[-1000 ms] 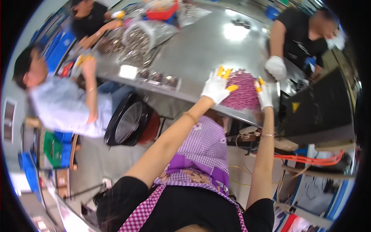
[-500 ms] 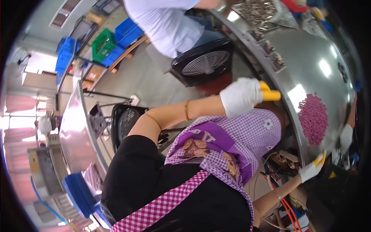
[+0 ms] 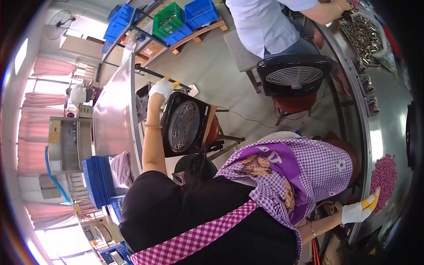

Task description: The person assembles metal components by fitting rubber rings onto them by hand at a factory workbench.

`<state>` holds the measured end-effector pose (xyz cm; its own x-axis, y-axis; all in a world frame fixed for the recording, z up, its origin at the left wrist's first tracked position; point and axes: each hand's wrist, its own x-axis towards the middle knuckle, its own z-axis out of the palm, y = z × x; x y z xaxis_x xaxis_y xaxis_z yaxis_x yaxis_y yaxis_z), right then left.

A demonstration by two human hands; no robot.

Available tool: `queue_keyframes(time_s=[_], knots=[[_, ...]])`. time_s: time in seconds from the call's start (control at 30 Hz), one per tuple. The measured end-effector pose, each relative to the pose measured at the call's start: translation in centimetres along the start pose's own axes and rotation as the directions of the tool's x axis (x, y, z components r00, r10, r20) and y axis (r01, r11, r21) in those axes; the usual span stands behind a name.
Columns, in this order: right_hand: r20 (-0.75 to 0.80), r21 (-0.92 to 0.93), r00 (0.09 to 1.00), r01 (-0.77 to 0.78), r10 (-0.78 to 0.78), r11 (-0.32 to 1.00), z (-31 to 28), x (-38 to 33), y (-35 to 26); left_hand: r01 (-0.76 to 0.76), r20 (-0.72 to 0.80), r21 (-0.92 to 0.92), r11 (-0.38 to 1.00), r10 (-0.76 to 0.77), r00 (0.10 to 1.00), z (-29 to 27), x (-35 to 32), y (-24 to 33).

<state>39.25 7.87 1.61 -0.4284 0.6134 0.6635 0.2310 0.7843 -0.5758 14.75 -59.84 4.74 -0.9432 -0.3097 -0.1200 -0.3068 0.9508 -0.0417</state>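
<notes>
- Left arm: bare forearm stretched up and away from the body, bracelet at the wrist, reaching to the top edge of a black box fan [image 3: 184,126] standing on a stool just left of the person.
- Right arm: held low and out to the right, bent at the wrist toward the steel surface [image 3: 388,128].
- Pile of small pink parts [image 3: 383,176]: a flat rounded patch on the surface at the right; well apart from the left hand, touching the right.
- Left hand [image 3: 161,88]: white glove with yellow fingertips, curled at the fan's upper corner; whether it grips the frame cannot be told.
- Right hand [image 3: 360,210]: same glove, fingers loosely extended, yellow tips resting at the near edge of the pink pile, holding nothing visible.
</notes>
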Motion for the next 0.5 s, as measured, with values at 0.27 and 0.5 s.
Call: queue_keyframes(time_s=[0.27, 0.5], knots=[[0.118, 0.129, 0.992, 0.024, -0.039, 0.991, 3.1, 0.6, -2.4, 0.280, 0.123, -0.364, 0.888, -0.252, 0.960, 8.2, -2.3, -5.2], [0.067, 0.163, 0.992, -0.115, 0.105, 0.980, 3.5, -2.2, 0.0, 0.429, 0.020, -0.160, 0.889, -0.432, 0.902, 7.2, -3.7, 0.3]])
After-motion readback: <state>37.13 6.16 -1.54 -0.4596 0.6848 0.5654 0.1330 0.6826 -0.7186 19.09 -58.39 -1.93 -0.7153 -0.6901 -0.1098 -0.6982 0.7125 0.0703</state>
